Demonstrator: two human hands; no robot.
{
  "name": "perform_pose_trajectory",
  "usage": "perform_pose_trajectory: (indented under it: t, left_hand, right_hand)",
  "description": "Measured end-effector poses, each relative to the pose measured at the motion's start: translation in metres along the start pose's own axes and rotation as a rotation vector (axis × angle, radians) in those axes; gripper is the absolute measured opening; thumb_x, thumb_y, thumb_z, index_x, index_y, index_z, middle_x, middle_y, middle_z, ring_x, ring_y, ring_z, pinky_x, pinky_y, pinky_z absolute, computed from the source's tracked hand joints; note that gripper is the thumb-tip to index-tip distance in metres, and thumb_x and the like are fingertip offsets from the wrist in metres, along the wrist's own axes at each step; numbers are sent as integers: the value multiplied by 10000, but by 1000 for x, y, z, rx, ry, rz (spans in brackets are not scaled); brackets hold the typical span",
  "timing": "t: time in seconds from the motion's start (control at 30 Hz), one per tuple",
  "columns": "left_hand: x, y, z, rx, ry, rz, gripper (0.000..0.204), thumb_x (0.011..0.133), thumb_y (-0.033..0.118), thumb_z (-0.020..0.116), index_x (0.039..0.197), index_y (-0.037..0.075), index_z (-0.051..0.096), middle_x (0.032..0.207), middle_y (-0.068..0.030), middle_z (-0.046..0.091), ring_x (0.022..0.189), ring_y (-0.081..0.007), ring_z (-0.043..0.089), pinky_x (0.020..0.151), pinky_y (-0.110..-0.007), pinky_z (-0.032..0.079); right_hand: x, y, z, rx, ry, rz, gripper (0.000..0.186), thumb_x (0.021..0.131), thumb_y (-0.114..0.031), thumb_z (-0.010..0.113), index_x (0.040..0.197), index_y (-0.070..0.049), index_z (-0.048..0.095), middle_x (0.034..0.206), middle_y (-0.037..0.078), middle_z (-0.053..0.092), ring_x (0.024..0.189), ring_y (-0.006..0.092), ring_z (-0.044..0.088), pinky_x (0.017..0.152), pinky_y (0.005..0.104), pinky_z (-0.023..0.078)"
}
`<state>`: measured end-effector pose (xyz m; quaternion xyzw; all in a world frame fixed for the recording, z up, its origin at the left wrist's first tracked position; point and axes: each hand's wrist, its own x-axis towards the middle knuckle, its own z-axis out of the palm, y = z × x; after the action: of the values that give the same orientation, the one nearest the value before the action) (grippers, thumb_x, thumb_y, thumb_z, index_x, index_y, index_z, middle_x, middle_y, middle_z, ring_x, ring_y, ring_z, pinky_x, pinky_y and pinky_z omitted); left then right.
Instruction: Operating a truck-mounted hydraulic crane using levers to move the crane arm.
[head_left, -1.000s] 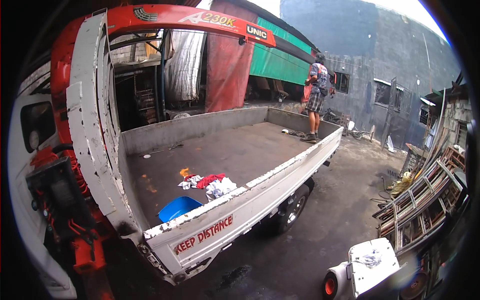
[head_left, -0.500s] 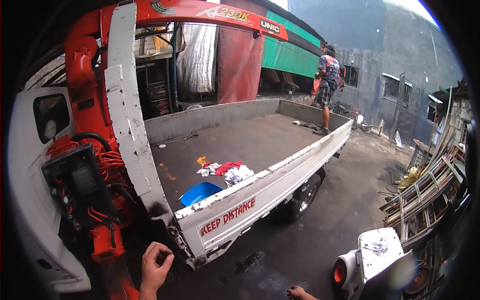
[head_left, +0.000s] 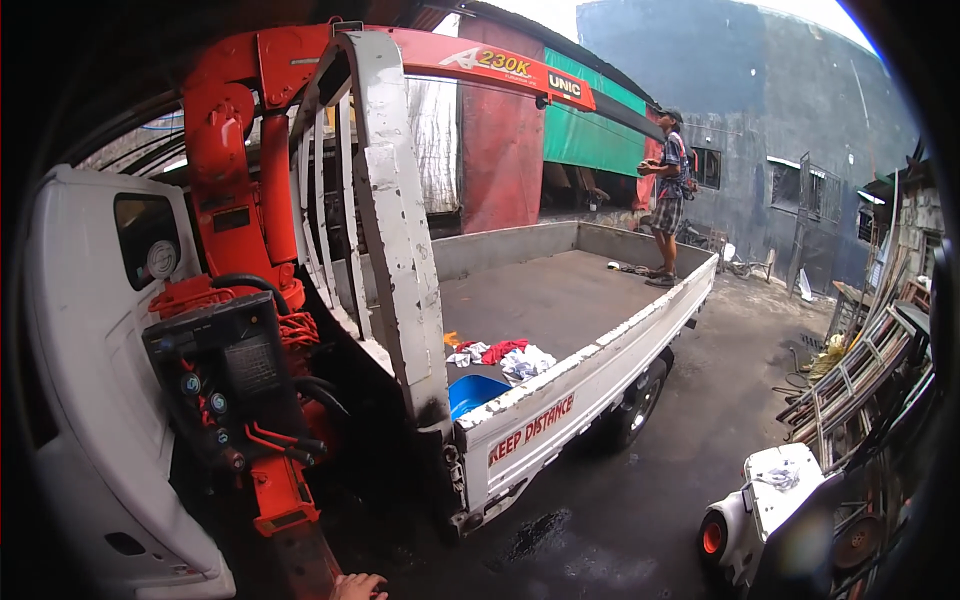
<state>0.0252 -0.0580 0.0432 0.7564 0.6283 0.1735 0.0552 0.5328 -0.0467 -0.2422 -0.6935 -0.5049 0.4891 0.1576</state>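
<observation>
My left hand (head_left: 358,588) shows only in part at the lower edge, its fingers loosely apart with nothing seen in them. It is nearest the lower end of the red crane's support beam (head_left: 285,495); whether they touch I cannot tell. Above stands a black control box (head_left: 215,350) with gauges and red-and-black levers (head_left: 285,443), fixed to the red crane (head_left: 225,190) behind the white truck cab (head_left: 110,380). My right hand is out of view. To the right is the truck's flatbed (head_left: 560,290), with a blue basin (head_left: 474,392) and red and white cloths (head_left: 505,352) inside.
A person (head_left: 668,190) stands at the bed's far right side wall. A chipped white frame post (head_left: 395,220) rises at the bed's front corner. Wet patches (head_left: 535,535) mark the ground. Right of them are a white wheeled machine (head_left: 780,490) and stacked metal ladders (head_left: 850,370).
My view has swung left and nearer to the control box. My left hand has dropped to the lower edge, and my right hand has left the picture. The person on the bed has turned.
</observation>
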Motion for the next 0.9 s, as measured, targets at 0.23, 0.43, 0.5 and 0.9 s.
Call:
perform_pose_trajectory:
  t: [0.23, 0.43, 0.5, 0.9]
  left_hand:
    - [-33, -42, 39, 88, -55, 49, 166, 838, 259, 652, 918, 118, 689, 911, -106, 693, 909, -313, 643, 839, -464, 461]
    - [-29, -32, 53, 6, -87, 72, 163, 841, 237, 633, 932, 108, 675, 942, -124, 680, 926, -319, 637, 856, -448, 477]
    - [-36, -31, 48, -35, -75, 47, 163, 841, 233, 631, 932, 105, 673, 942, -126, 680, 934, -319, 635, 856, -449, 479]
    - [162, 159, -58, -764, 272, 445, 641, 915, 377, 637, 1414, 11, 470, 1427, -212, 498, 1336, -313, 482, 1095, -393, 378]
  right_hand:
    - [4, 124, 12, -97, -87, -216, 364, 904, -211, 573, 1207, -17, 626, 886, 135, 725, 710, 258, 695, 629, 393, 563]
    - [42, -82, -129, -11, 826, -259, 681, 830, -269, 714, 1403, 7, 470, 1418, 292, 472, 1372, 401, 415, 1148, 443, 327]
    - [32, -252, -285, 392, 1284, -550, 640, 940, -278, 598, 1456, 41, 393, 1478, 280, 414, 1405, 390, 369, 1164, 417, 289]
    - [-190, -625, -369, -709, 1112, -1957, 724, 944, -482, 506, 1522, -71, 362, 1552, 196, 364, 1460, 357, 311, 1204, 462, 170]
